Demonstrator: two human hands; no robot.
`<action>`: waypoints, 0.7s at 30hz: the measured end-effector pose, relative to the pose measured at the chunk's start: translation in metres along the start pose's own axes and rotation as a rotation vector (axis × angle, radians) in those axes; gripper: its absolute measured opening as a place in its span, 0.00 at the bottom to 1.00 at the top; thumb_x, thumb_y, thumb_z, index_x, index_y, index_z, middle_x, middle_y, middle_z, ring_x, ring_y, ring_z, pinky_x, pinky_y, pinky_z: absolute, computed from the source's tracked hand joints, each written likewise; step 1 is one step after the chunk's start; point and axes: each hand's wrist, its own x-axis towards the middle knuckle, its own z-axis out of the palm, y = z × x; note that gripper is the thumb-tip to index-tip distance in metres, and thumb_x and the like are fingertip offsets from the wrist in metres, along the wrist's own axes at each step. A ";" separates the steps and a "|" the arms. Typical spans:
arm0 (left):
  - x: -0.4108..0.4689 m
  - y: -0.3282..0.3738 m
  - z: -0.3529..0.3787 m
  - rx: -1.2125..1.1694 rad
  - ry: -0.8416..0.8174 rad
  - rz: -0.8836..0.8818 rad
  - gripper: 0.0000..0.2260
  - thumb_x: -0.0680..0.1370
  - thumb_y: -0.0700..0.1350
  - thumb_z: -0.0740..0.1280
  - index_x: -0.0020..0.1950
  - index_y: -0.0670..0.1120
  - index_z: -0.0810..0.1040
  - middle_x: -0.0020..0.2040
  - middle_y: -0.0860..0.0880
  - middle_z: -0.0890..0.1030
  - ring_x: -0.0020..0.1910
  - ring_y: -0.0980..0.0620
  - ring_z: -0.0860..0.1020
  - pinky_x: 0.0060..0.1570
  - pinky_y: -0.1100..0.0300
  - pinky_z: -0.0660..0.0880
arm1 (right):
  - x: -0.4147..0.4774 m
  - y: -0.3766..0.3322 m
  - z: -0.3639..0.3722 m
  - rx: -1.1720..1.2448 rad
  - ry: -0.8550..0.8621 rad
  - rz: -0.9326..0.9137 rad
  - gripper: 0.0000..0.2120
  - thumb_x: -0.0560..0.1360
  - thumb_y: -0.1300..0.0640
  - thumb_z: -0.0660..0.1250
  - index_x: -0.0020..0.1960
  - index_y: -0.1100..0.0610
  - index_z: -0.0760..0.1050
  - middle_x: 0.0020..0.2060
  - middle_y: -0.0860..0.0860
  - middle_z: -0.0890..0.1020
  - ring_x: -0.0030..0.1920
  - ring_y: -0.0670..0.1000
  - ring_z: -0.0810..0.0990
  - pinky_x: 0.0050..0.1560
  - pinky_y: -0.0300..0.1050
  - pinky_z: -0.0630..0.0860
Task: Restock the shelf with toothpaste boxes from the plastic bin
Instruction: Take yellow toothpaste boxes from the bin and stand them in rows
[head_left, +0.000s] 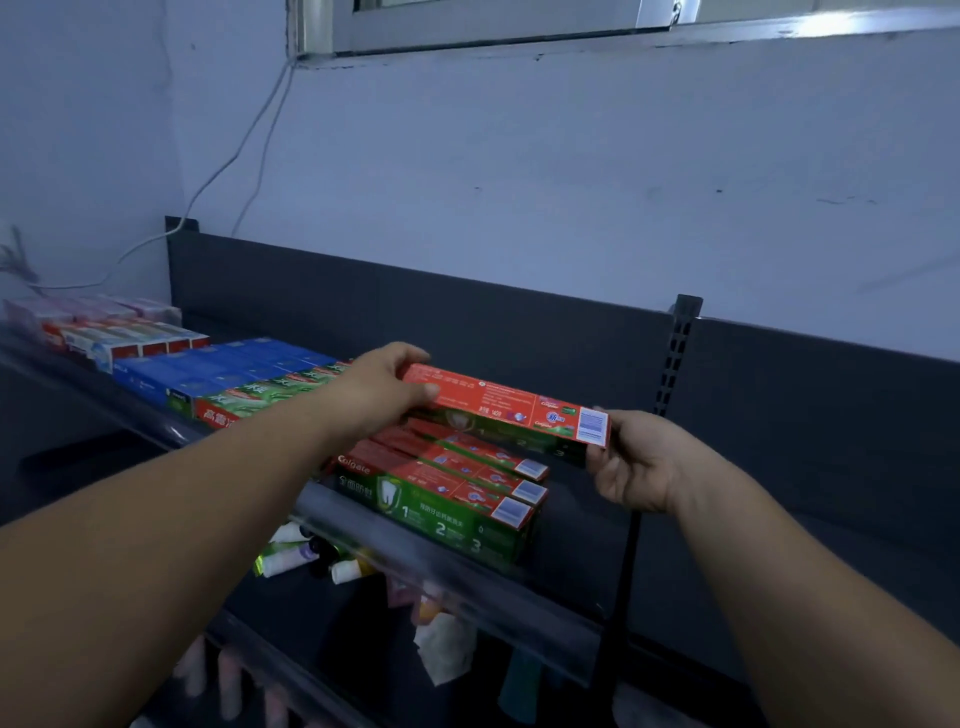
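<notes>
Both hands, left hand (387, 387) and right hand (636, 462), gripped the light, stiff toothpaste box (506, 402) by its ends above the shelf (582, 551).

A pale bluish wall (571, 182) fills the background in dim light. A grey metal window frame (467, 31) runs along the top. A thin white cable (249, 140) hangs down the wall to the shelf's (576, 540) dark back panel (415, 306), which ends at a slotted upright post (678, 353).

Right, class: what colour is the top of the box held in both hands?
The box is red on top, seen in the head view.
</notes>
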 end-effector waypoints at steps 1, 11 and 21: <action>0.004 -0.002 -0.003 -0.048 0.015 -0.035 0.16 0.76 0.46 0.69 0.62 0.50 0.73 0.57 0.45 0.78 0.46 0.49 0.79 0.49 0.53 0.78 | 0.000 -0.002 0.000 -0.021 -0.026 -0.005 0.22 0.80 0.41 0.57 0.47 0.58 0.78 0.32 0.53 0.83 0.22 0.49 0.79 0.18 0.32 0.69; 0.036 0.004 0.009 -0.085 0.090 -0.209 0.28 0.74 0.68 0.60 0.53 0.44 0.77 0.46 0.45 0.79 0.37 0.47 0.74 0.41 0.58 0.70 | 0.018 -0.009 -0.009 -0.147 -0.033 -0.179 0.15 0.77 0.46 0.66 0.60 0.53 0.73 0.45 0.52 0.82 0.42 0.52 0.82 0.35 0.43 0.78; 0.021 -0.023 0.029 0.370 -0.312 -0.124 0.16 0.81 0.46 0.60 0.69 0.48 0.71 0.54 0.47 0.78 0.44 0.53 0.76 0.43 0.63 0.74 | 0.047 0.019 0.004 -0.179 0.193 -0.141 0.05 0.78 0.59 0.63 0.43 0.57 0.74 0.38 0.53 0.80 0.37 0.50 0.79 0.25 0.37 0.74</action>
